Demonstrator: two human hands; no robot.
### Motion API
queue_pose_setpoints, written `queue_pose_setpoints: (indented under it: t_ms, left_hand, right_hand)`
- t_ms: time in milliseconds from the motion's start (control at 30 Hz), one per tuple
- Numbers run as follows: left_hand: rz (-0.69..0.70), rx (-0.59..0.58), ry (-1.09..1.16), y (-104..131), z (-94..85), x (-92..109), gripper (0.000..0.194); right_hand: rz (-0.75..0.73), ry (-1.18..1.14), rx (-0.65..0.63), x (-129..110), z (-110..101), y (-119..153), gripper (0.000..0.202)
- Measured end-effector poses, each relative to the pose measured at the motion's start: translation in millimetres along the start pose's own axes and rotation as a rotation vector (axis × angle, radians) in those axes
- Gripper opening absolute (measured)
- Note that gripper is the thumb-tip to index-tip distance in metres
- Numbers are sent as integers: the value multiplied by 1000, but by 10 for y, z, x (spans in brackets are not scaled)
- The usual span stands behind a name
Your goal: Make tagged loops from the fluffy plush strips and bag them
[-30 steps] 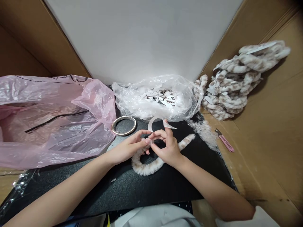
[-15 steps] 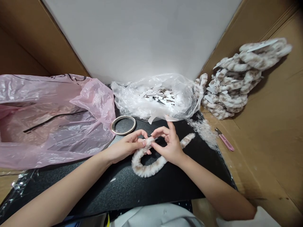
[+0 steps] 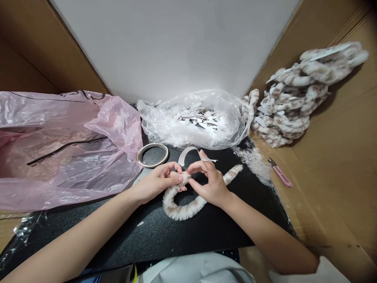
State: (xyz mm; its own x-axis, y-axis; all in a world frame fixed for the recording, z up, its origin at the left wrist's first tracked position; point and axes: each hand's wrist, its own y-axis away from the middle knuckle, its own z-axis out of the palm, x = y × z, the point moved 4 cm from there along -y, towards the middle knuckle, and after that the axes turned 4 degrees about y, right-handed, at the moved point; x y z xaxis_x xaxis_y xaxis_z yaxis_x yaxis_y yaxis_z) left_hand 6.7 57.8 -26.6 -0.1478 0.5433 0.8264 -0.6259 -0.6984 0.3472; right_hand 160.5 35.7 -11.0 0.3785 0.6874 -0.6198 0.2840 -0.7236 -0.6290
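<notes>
A fluffy white-and-brown strip (image 3: 185,211) curls in a loop on the black mat (image 3: 118,239), its far end sticking out to the right behind my right wrist. My left hand (image 3: 157,180) pinches the upper end of this furry strip. At the same end, the fingertips of my right hand (image 3: 212,184) are closed on the fur, thumb and index finger nearly meeting the left fingers. A thin white ribbon-like strip (image 3: 183,156) arches just beyond my fingertips and passes by a raised right finger. What lies between the fingertips is mostly hidden.
A roll of tape (image 3: 153,167) lies left of my hands. Behind are a clear bag (image 3: 165,129) of small white-and-metal pieces and, leftward, a pink plastic bag (image 3: 114,173). Furry loops (image 3: 294,98) are heaped at right near a pink cutter (image 3: 282,176).
The thin white strip has shifted and now curves up between my hands and the clear bag. My right fingers have bent slightly lower; both hands keep hold of the furry end.
</notes>
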Motion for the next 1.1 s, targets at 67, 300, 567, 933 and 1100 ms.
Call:
queue_pose_setpoints:
  t_ms: [67, 300, 567, 933, 1100]
  left_hand:
    - [39, 7, 0, -1, -2, 12, 32]
    - [94, 101, -64, -1, 40, 33, 32]
    - [220, 164, -56, 28, 172, 67, 31]
    - [296, 215, -39, 72, 257, 12, 37]
    - [313, 190, -54, 92, 249, -36, 36]
  right_hand:
    - [-50, 67, 48, -55, -85, -41, 65]
    - [181, -129, 113, -261, -539, -228, 19]
    - [659, -318, -252, -211, -5, -105, 26]
    - [662, -147, -77, -145, 15, -55, 27]
    - [679, -112, -64, -108, 6, -45, 27]
